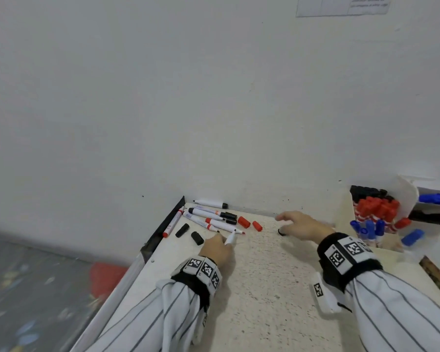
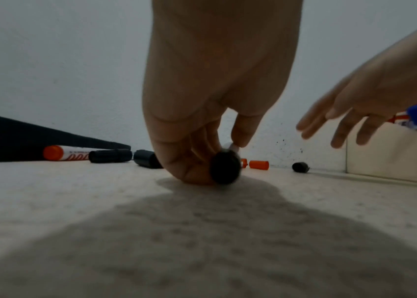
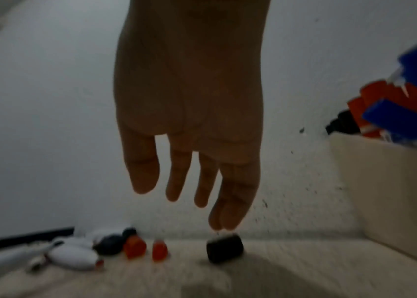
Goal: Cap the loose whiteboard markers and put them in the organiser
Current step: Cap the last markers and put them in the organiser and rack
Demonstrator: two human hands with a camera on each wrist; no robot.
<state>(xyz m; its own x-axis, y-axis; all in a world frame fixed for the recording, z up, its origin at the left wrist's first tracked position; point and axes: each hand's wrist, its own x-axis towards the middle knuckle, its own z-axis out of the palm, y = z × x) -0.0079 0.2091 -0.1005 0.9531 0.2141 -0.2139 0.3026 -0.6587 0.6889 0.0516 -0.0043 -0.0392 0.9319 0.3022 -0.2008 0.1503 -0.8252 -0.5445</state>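
Observation:
My left hand [image 1: 220,243] grips an uncapped white marker [image 1: 230,238] low over the table; its black end [image 2: 225,170] faces the left wrist camera. My right hand [image 1: 287,223] hangs open, fingers straight, just above a loose black cap [image 1: 281,232], also seen as the black cap [image 3: 224,250] under the fingertips [image 3: 224,219]. Several uncapped markers [image 1: 208,215] lie in a pile at the table's back left corner. Two red caps [image 1: 249,223] and two black caps [image 1: 189,234] lie around them. The organiser [image 1: 343,212] stands at the right with capped red, black and blue markers.
A white wall runs close behind the table. The table's left edge [image 1: 160,229] has a dark trim, with the floor and a red object [image 1: 107,275] beyond it. A wooden ruler [image 1: 437,278] lies at the right. A blue cap [image 1: 413,237] lies by the organiser.

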